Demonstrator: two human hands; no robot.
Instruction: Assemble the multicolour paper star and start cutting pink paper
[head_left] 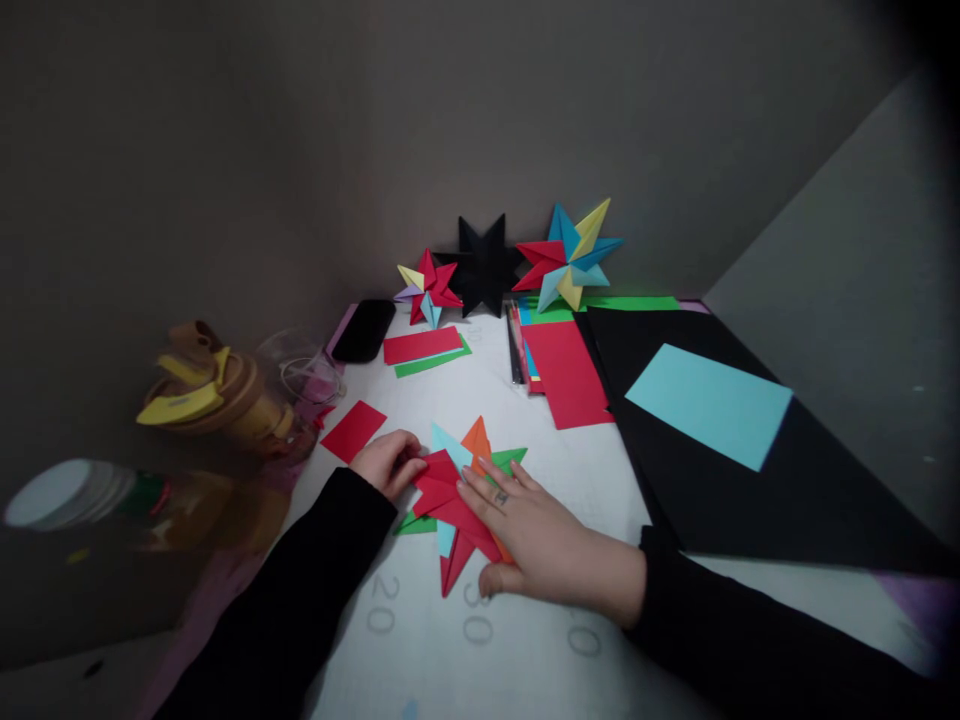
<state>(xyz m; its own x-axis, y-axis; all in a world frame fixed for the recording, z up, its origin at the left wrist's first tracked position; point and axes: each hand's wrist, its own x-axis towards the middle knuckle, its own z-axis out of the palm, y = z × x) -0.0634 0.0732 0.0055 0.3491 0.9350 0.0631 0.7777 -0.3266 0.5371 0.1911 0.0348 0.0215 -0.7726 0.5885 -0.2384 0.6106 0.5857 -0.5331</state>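
A folded paper star point(454, 525) with red, light blue, green and orange points lies on the white numbered mat point(420, 650). At its left side my left hand point(386, 462) has its fingers curled, the thumb and forefinger pinching the edge of a red folded paper piece point(436, 484). My right hand point(529, 530) lies flat across the star's right part with its fingers stretched out, covering some of the orange and red points. A ring shows on one finger. Just beyond my left hand is a red paper rectangle point(354, 431).
Finished stars, including a black one point(486, 265), lean on the back wall. A phone point(364, 331) lies at the back left. A bottle point(82, 497) and a brown cup point(225, 395) stand left. On the right, a light blue sheet point(709, 403) rests on black card point(750, 510).
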